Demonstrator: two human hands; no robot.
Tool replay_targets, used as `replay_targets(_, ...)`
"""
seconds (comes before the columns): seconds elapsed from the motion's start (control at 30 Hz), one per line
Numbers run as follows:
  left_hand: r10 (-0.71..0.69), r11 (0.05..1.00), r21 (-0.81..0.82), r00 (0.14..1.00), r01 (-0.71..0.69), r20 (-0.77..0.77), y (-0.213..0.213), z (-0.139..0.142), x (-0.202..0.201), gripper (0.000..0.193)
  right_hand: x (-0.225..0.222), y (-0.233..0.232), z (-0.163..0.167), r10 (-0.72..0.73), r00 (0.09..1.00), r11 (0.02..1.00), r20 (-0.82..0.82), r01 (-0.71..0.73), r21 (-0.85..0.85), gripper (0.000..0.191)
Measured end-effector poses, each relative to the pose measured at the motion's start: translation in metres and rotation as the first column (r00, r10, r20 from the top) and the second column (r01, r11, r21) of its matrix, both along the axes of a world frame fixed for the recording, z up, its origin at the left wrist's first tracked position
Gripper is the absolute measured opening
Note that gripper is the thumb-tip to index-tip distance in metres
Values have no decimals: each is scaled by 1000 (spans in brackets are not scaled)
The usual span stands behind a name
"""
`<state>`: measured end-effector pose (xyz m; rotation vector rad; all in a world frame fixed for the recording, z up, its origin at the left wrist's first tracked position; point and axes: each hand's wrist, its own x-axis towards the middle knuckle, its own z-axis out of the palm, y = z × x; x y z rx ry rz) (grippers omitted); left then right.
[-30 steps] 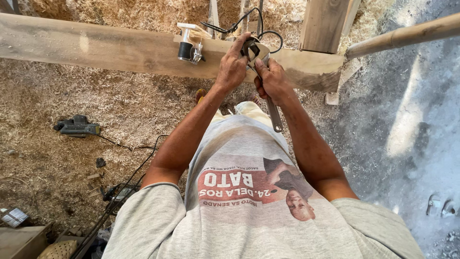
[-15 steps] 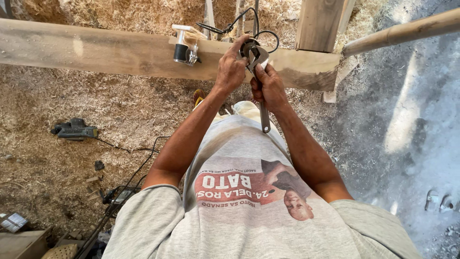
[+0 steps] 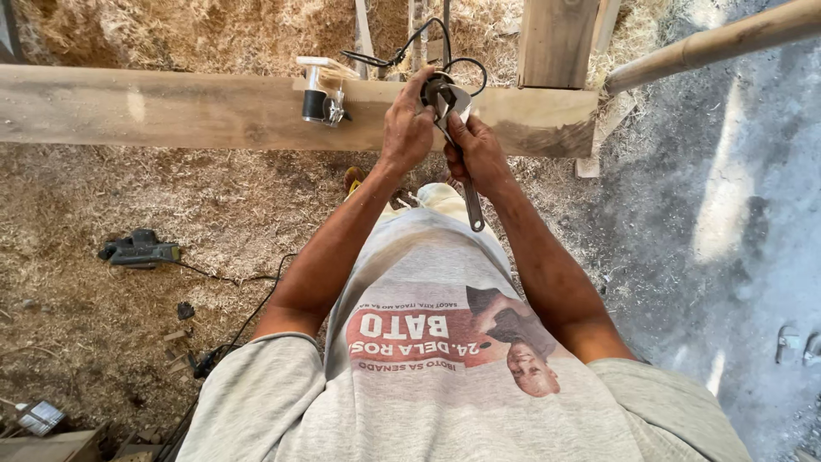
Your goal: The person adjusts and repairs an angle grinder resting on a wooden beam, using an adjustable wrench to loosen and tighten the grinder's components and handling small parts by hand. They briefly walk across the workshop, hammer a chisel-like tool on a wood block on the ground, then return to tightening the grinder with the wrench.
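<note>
Far left on the sawdust, a dark power tool (image 3: 137, 251) is lying well clear of you. On the wooden beam (image 3: 171, 109), a small clamp (image 3: 318, 94) is sitting just beside your left hand (image 3: 407, 128), which is gripping the round black tool head (image 3: 436, 88) at the beam's top edge. Your right hand (image 3: 475, 154) is closing around the adjustable wrench (image 3: 460, 145), its handle hanging below the beam.
</note>
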<state>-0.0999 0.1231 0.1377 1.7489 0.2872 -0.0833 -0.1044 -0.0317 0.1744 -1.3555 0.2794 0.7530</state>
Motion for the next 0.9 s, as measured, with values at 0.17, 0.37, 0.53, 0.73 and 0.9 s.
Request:
replay_targets(0.17,4,1000,11,1000,-5,24,2,0,-1,58,3,2,3,8,997,983,-78,-22,-180,27)
replay_targets(0.37,-24,998,57,997,20,71,-4,-12,-9,60,-1,4,10,50,996,985,-78,-62,-161,30)
replay_targets(0.53,-51,994,98,994,42,93,-6,-18,-14,61,0,-3,-3,104,991,915,-82,-128,-382,36)
replay_targets(0.73,-82,993,100,988,69,133,-8,-26,-35,63,-28,-4,-31,174,976,891,128,-101,-443,35)
replay_targets(0.9,-51,996,81,987,39,153,-7,-33,-61,55,-46,-10,-35,271,961,841,61,-205,-501,30)
